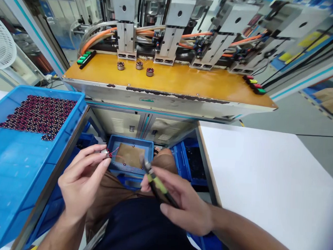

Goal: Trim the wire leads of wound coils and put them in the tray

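Between thumb and fingers, my left hand point(81, 176) pinches a small wound motor stator point(107, 153), its thin red wires sticking out to the right. My right hand point(185, 202) is wrapped round a pair of cutting pliers point(159, 184) with green and black handles. The jaws of the pliers point up and left, slightly blurred, and are apart from the wires. Below and beyond both hands sits a blue tray point(148, 142) with a brown sheet point(130, 155) and a few small bits in it.
At the left, a large blue bin point(20, 163) holds many stators point(41, 115) packed in rows. Three stators point(139, 65) stand on the orange machine bench point(184, 80), under metal fixtures point(126, 36). A white tabletop point(263, 172) is at the right, with another blue bin point(181, 160) beside it.
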A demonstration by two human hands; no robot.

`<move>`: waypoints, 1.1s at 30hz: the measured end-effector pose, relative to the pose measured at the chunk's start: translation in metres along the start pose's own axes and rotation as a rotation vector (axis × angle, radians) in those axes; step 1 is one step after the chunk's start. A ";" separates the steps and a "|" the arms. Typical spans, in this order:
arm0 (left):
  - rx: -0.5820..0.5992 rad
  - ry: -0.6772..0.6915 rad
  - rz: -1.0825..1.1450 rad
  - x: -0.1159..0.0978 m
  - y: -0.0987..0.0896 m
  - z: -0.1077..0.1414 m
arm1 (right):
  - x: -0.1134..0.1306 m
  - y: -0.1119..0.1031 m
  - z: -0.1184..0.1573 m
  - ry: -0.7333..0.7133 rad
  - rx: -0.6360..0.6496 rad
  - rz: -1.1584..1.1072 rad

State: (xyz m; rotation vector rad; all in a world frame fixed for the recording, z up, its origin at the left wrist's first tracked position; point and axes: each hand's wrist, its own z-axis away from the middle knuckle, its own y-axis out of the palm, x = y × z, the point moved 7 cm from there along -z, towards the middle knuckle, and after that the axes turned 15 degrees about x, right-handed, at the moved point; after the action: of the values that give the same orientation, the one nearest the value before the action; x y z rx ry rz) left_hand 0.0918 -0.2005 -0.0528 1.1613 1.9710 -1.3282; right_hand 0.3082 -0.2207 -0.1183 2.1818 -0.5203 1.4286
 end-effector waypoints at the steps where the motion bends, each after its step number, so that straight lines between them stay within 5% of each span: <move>1: -0.020 -0.017 0.011 0.002 -0.001 0.000 | 0.003 -0.007 0.005 0.010 -0.083 0.064; 4: -0.039 -0.057 0.050 0.007 -0.001 -0.002 | 0.010 -0.017 0.016 0.051 -0.256 0.211; 11: -0.003 -0.025 0.069 0.000 0.009 -0.003 | -0.005 0.018 -0.011 0.019 0.018 0.343; 33: 0.092 0.035 0.056 -0.009 0.011 0.005 | -0.022 0.016 -0.027 0.115 0.075 0.165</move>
State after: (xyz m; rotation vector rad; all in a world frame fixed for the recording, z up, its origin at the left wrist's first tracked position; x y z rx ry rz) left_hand 0.1058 -0.2067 -0.0529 1.2811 1.9042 -1.3913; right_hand 0.2710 -0.2166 -0.1264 2.1397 -0.6270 1.6749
